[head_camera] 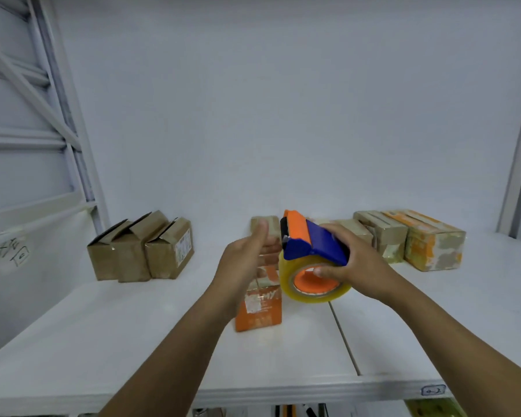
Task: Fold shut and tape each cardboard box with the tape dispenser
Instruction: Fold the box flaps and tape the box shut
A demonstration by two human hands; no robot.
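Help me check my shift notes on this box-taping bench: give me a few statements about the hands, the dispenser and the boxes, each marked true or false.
1. The right hand holds the tape dispenser. True.
2. The left hand rests flat on the white shelf. False: it is on the upright orange box in the middle.
3. The three brown boxes at the left have raised flaps. True.
4. The tape roll is opaque black. False: it is clear yellowish on an orange core.
5. The boxes at the right are stacked in a tall tower. False: they stand side by side.
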